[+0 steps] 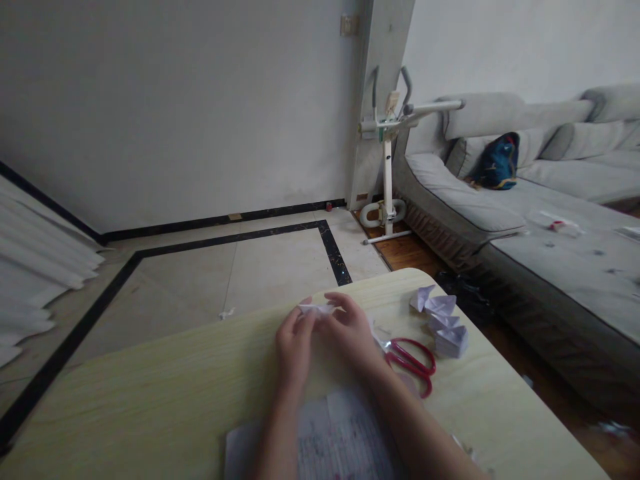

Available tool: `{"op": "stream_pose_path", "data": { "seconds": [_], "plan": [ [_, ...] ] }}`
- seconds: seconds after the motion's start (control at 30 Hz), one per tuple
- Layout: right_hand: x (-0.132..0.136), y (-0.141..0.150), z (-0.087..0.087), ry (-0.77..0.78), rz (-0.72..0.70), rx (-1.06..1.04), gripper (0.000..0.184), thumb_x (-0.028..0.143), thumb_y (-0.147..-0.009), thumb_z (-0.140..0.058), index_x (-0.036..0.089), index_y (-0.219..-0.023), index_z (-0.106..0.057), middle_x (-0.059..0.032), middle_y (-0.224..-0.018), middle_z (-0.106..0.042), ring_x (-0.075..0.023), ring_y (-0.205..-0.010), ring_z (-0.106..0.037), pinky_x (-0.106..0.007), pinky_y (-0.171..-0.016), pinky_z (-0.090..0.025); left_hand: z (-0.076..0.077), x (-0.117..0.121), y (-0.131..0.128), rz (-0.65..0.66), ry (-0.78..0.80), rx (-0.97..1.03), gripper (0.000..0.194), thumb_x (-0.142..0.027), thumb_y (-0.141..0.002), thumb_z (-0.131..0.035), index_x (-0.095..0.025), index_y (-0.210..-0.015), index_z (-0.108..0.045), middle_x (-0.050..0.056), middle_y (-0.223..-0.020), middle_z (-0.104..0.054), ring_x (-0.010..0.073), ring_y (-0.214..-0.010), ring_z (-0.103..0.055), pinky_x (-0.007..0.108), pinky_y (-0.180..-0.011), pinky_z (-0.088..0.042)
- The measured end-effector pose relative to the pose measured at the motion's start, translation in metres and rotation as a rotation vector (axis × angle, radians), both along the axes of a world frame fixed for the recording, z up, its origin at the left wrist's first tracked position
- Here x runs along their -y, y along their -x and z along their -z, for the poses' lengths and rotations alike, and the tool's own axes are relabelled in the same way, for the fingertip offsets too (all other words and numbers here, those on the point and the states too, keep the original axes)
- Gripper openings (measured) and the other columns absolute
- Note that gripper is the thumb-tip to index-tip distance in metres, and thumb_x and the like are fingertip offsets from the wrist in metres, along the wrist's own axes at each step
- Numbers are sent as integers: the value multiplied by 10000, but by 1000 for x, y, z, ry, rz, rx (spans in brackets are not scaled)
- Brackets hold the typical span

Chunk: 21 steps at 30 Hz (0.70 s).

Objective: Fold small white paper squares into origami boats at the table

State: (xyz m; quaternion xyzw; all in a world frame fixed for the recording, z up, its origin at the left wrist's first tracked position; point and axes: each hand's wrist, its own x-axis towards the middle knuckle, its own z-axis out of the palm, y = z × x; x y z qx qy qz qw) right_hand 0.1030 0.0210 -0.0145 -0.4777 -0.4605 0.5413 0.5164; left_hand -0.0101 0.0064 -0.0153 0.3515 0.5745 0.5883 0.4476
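Just below and right of the center of the frame, the left hand (293, 341) and the right hand (351, 328) come together around a small piece of folded white paper (316, 310); the paper sits between the fingertips of both hands, over the far part of a pale wood-grain table (165, 400); the grip is narrow on either side, thumbs close together at the near edge of the paper and fingers curled around its ends; the exact folds are too blurred to tell.

To the right of the right hand lies a pair of scissors (409, 363), red handles toward the lower right, the blades partly hidden by the hand and wrist; farther right, near the table's edge, four folded paper shapes (443, 323) stand close together in a slanting row; at the bottom center a sheet with handwritten lines (340, 437) lies on the table, the forearms passing over it.

Beyond the table, a black-bordered tile floor (275, 267) fills the middle left of the frame; a white curtain (35, 267) hangs at the left edge; a white exercise machine (388, 177) stands right of the upper center; a gray sofa (545, 280) stretches along the right side, with a dark blue bag (500, 163) on it.
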Motion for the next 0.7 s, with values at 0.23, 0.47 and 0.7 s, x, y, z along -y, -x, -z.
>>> {"op": "stream_pose_path", "data": {
  "seconds": [0.23,0.47,0.7],
  "plan": [
    [-2,-2,-11,-14,-55,127,180,317,-765,-645,165,-838,-709,-39,-743,-706,-183,-701,-639,-271,-636,-485,0,0,0,-4,-12,124,312,-353,-691,-743,-135,-911,-699,49,-842,-712,164,-765,-656,239,-681,-502],
    [-2,-3,-12,37,-19,157,119,268,-736,-641,160,-748,-689,-19,-646,-678,-171,-626,-620,-249,-570,-456,-8,2,-1,35,11,-30,253,-391,-714,-711,-143,-761,-688,21,-693,-675,154,-653,-614,228,-601,-466],
    [-3,-7,-10,63,3,11,126,283,-720,-668,170,-664,-658,13,-608,-618,-130,-592,-554,-226,-567,-420,-17,6,-1,103,16,-70,217,-364,-742,-684,-150,-769,-704,20,-704,-683,147,-656,-603,223,-611,-451]
  ]
}}
